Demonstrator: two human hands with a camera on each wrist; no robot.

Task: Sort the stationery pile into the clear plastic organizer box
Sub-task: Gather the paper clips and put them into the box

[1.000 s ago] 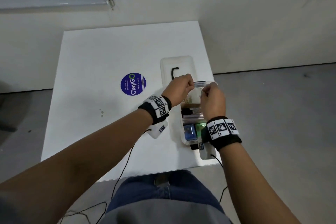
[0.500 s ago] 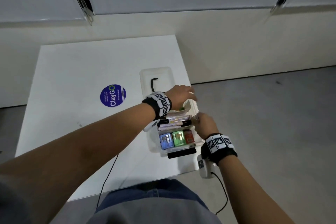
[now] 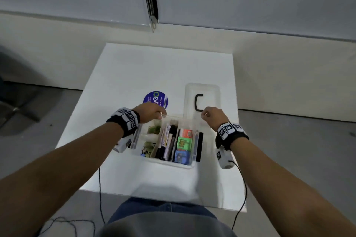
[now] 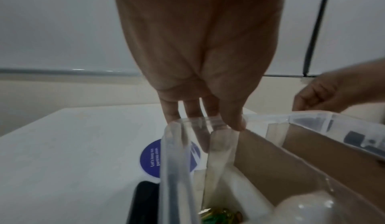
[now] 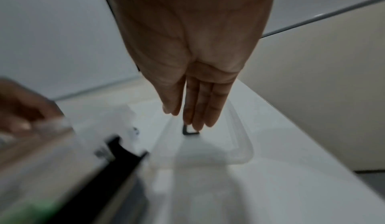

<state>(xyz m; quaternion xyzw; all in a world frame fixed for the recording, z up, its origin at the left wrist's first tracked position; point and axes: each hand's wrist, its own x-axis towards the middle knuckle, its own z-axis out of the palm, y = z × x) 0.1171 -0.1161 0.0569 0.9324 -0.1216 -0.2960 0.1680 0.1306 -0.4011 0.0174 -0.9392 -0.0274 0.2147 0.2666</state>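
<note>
A: Where is the organizer box (image 3: 163,160)?
B: On the white table (image 3: 134,67); pens fill its middle section, red, green and blue packs its right one.
A: The hands?
B: The left hand (image 3: 151,112) grips the far left corner; the right hand (image 3: 212,116) hovers, curled, beside the clear lid (image 3: 210,90).

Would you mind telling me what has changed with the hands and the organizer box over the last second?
The right hand let go and moved off the organizer box toward the lid behind it; its fingers now hang straight above the lid's black handle. The left hand shifted to pinch the box's far left rim. The lid, the blue sticker and the sorted contents stayed put.
</note>
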